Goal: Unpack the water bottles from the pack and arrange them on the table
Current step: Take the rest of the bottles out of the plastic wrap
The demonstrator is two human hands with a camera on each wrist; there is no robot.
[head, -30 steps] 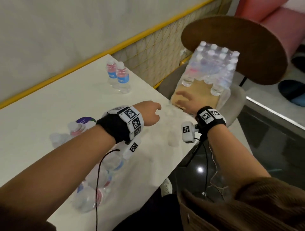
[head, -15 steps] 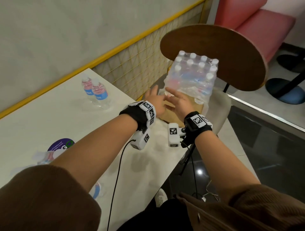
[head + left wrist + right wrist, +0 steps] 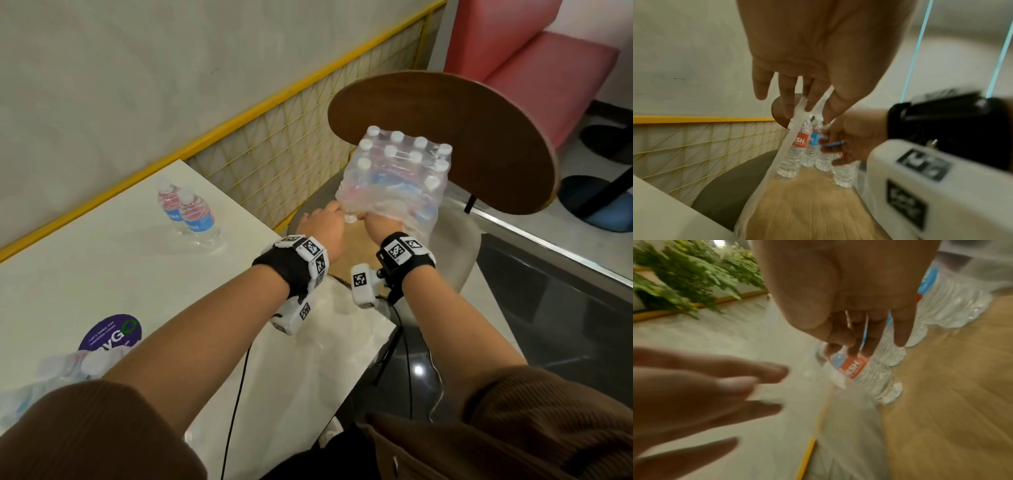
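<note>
Two hands at the pack [image 3: 394, 178] on the chair [image 3: 445, 137] beside the table [image 3: 102, 260]; two bottles [image 3: 191, 216] stand on the table. Head view: left hand [image 3: 322, 228] and right hand [image 3: 378, 222] meet at the pack's torn near edge. Left wrist: left hand [image 3: 818, 65] pinches the plastic wrap [image 3: 797, 126] — fingers bent. Right wrist, blurry: right hand [image 3: 855, 296] fingers curl round a wrap strip above a red-label bottle [image 3: 865, 374].
</note>
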